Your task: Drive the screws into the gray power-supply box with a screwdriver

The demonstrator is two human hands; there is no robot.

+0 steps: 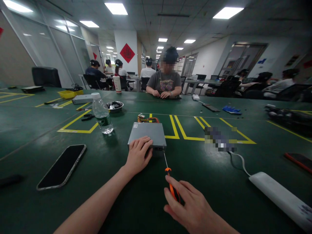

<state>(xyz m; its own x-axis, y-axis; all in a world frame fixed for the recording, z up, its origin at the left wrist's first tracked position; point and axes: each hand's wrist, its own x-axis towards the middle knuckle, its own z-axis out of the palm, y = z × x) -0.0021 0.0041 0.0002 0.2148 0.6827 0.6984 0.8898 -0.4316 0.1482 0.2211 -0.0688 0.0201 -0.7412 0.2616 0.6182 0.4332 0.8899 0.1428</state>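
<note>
A grey metal computer power supply lies flat on the green table, with a bundle of coloured wires coming out at its far side. My left hand rests on its near left part, fingers lying over the top and the near edge. In my right hand is an orange and black screwdriver, its handle between thumb and fingers. The screwdriver's thin shaft points forward, and its tip meets the near right corner of the power supply. Whether the tip sits in a screw is too small to tell.
Left of the power supply stand a water bottle and a metal bowl; a phone lies nearer. To the right are a white power strip with a cable and a blurred dark object. Across the table sits a person.
</note>
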